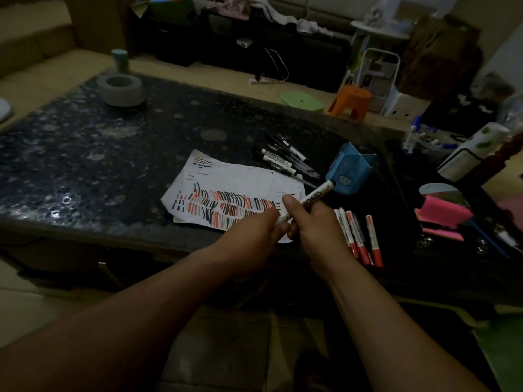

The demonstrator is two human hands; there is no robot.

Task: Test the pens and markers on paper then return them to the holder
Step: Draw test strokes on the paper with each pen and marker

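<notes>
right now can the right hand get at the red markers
Probably yes: the red markers lie just beside the right hand, nothing between. But it grips a white marker, so it must free up first.

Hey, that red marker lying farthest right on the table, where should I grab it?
Pinch its mid-barrel from above, coming in from the right. The rightmost red marker lies flat, and the other red markers lie close on its left.

Paper: on the table, near its front edge.
Pens: just behind the paper's right corner.
Holder: right of the pens.
Markers: right of the paper, before the holder.
Tape roll: table's far left corner.
Held marker: above the paper's near right corner.
</notes>
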